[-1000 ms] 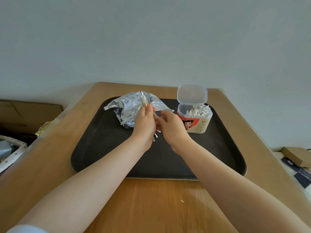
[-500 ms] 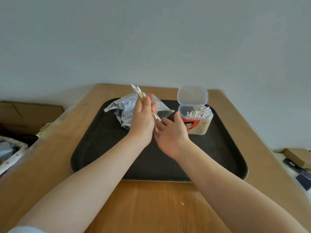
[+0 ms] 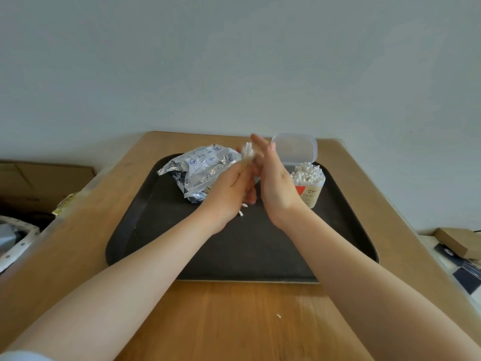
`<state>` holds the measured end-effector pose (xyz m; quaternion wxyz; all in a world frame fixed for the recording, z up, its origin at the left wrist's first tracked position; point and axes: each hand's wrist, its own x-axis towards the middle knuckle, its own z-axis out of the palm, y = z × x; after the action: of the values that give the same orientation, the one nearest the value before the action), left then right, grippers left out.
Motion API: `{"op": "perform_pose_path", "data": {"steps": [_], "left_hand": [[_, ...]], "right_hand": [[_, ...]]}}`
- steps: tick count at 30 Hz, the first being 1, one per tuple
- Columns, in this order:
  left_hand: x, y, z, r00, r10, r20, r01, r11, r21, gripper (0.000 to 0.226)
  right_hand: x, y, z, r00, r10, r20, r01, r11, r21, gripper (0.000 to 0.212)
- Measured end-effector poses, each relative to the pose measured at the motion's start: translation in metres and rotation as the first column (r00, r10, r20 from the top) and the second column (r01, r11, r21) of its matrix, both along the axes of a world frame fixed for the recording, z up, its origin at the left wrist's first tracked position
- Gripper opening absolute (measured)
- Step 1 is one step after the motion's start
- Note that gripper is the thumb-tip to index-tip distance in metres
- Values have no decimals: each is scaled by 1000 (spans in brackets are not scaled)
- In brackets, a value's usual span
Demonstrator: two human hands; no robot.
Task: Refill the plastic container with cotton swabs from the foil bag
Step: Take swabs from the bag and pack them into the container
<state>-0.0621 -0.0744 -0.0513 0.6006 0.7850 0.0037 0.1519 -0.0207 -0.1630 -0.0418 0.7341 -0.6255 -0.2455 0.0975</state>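
Since half a second back, right hand (image 3: 277, 186) has swung up from a low palm-up pose to stand edge-on beside the left hand (image 3: 229, 194), fingers straight, flat against the bundle of cotton swabs (image 3: 246, 155); bundle now upright, was tilted. Left hand grips the bundle round its shafts, white tips sticking up above the fingers, a few lower tips poking out below near the tray (image 3: 156, 230). Right hand holds nothing, just presses or pats the swabs from the side. Motion blur on the fingertips, so exact contact is hard to read.

Foil bag (image 3: 200, 170) lies crumpled on the tray's far left, just behind the left hand. Plastic container (image 3: 311, 188) stands just right of the right hand, lid (image 3: 295, 148) flipped open behind it, already packed with swabs to the rim.

Step looks like squaring up the bundle before insertion. To do it well: tap ends even, keep the left grip firm but not crushing, carry the bundle upright over the opening, and find a gap, since little room is left. Loose lower swabs may drop out.
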Motion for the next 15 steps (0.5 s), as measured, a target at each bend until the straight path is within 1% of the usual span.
{"op": "perform_pose_path", "data": {"steps": [1,2,4,6,8,9,11,12,14,15], "left_hand": [[0,1,0,999,-39,-33,40,998,41,28],[0,2,0,996,-77,-54,81,994,72,30],[0,3,2,992,-111,-63,119,984,136,35],[2,4,3,991,-111,-74,123,975,183,35],[5,5,3,993,-97,-72,109,976,189,31],[6,5,2,994,-82,-69,94,976,196,29],[6,1,0,996,-70,-56,79,977,198,25],[5,-1,0,995,-81,-55,88,984,153,25],[7,-8,0,991,-119,-64,120,993,15,26],[9,-10,1,988,-134,-70,132,991,-36,24]], "right_hand": [[1,-3,4,991,-10,136,14,999,-33,39],[1,-7,8,972,-21,234,38,997,-70,33],[7,-12,11,925,-69,373,131,981,-143,26],[11,-17,10,839,-79,539,269,920,-285,22],[14,-21,3,765,-19,644,349,852,-390,22],[16,-24,-1,748,16,664,361,829,-427,24],[18,-28,-6,753,63,655,351,803,-481,28],[18,-29,-8,764,80,640,330,805,-494,31],[21,-33,-6,794,80,603,285,827,-485,38],[22,-37,-4,804,73,590,264,845,-465,37]]}}
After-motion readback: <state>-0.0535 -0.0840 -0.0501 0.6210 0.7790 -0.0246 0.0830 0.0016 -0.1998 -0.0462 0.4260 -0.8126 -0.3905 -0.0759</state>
